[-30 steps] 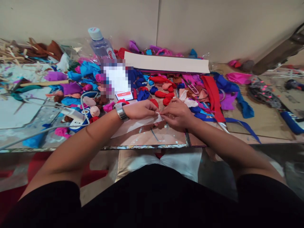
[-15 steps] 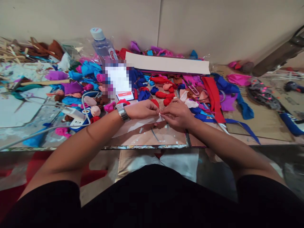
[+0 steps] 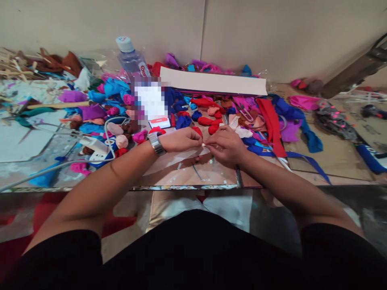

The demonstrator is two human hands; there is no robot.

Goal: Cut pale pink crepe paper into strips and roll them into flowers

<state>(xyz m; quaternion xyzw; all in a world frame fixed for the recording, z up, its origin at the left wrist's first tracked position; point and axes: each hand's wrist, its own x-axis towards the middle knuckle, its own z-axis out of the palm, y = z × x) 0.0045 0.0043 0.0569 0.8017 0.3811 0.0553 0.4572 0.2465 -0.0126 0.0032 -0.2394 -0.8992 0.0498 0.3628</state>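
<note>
My left hand (image 3: pixel 183 139), with a metal watch on its wrist, is closed in a pinch near the table's front. Opposite it, the fingertips of my right hand (image 3: pixel 226 145) are pinched together, almost touching the left ones. Between them both hands grip the end of a pale, thin paper strip (image 3: pixel 181 156), which runs down to the left under my left wrist. The fingers partly hide the gripped end. Just beyond the hands lie red rolled paper pieces (image 3: pixel 213 128).
Crumpled coloured paper pieces (image 3: pixel 113 86) cover much of the table. A bottle (image 3: pixel 132 60) and a lit phone (image 3: pixel 160 122), partly blurred, stand beyond my left hand. Pink-handled snips (image 3: pixel 245 112), a red strip (image 3: pixel 272 125) and a blue strip (image 3: pixel 302 156) lie to the right. A white cable (image 3: pixel 57 166) crosses the left side.
My hands stay at nearly the same spot, with only a slight shift of the fingers at the pinched paper. Nothing else has visibly moved.
</note>
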